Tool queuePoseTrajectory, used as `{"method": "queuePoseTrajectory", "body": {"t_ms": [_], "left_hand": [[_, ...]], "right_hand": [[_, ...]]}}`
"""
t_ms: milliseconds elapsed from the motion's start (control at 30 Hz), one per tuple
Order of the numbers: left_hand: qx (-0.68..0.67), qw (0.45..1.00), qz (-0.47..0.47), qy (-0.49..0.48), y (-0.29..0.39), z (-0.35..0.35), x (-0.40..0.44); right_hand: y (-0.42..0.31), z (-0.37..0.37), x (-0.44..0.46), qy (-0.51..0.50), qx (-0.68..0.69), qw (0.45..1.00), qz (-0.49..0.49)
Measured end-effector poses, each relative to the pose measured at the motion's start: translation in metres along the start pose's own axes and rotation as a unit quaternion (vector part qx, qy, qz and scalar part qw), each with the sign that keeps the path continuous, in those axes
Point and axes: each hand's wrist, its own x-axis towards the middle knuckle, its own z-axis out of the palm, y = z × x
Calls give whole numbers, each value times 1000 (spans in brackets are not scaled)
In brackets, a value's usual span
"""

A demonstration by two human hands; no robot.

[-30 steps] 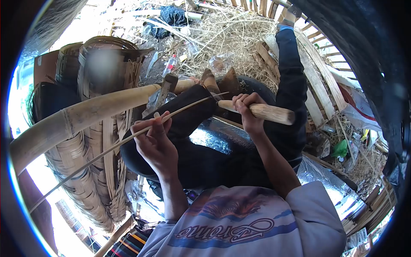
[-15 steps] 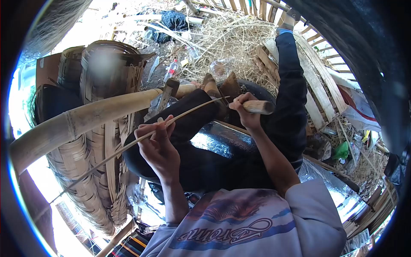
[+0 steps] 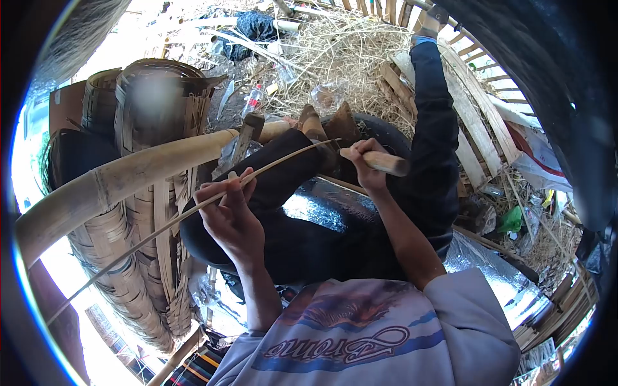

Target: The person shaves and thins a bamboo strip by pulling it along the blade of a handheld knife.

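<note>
My left hand (image 3: 233, 215) pinches a long, thin bamboo strip (image 3: 293, 156) between thumb and fingers. The strip runs from the lower left, across my fingers, to a tip near my right hand. My right hand (image 3: 367, 164) is wrapped round the thick wooden handle (image 3: 387, 163) of a knife. The narrow dark blade is hard to make out beside the strip's tip, and I cannot tell whether they touch. Below both hands are my dark-trousered legs (image 3: 302, 248), one bent and one stretched forward.
A thick bamboo pole (image 3: 135, 157) crosses the left side over rolled woven bamboo mats (image 3: 109, 257). An upright wooden post (image 3: 250, 132) stands by my knee. Straw (image 3: 347, 48), a plastic bottle (image 3: 254, 96) and other litter lie ahead. Wooden boards (image 3: 467, 151) lean at the right.
The view has shifted slightly. The knife handle's butt has dipped a little, and the strip's far lower-left end sits lower. Both hands keep their holds.
</note>
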Motion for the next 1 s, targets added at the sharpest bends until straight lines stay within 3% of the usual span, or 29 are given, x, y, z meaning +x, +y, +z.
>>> {"method": "queuePoseTrajectory", "body": {"t_ms": [67,133,233,333,400,467,533,600,633,667,733,900,1000], "left_hand": [[1,1000,14,-3,1,1,1],[-9,1000,-4,-12,1,1,0],[1,1000,-6,3,2,2,-2],[7,1000,9,-2,-1,0,-1],[5,1000,8,-7,0,-1,-1],[6,1000,-1,-13,-1,0,0],[7,1000,3,7,-3,0,-3],[-2,1000,3,5,-5,-1,-2],[26,1000,-1,4,-6,-3,-2],[53,999,-2,4,-6,-4,-2],[28,1000,-4,7,-4,-4,-2],[18,1000,1,8,-4,-3,-2],[12,1000,0,8,-3,-3,0]], "right_hand": [[24,-10,-4,-33,-118,992,42],[20,-8,2,1,-45,996,76],[-11,2,10,36,9,999,24],[14,-6,6,-22,-99,994,31],[30,-14,6,-23,-100,993,55],[10,-8,13,39,-31,997,53],[-11,1,13,38,2,997,69],[-17,8,20,-56,78,995,9],[-6,7,18,-39,115,991,49],[2,3,17,-39,115,992,46],[6,1,25,-41,-68,997,14],[-38,15,25,-55,118,990,44],[-40,16,22,-108,91,990,13]]}}
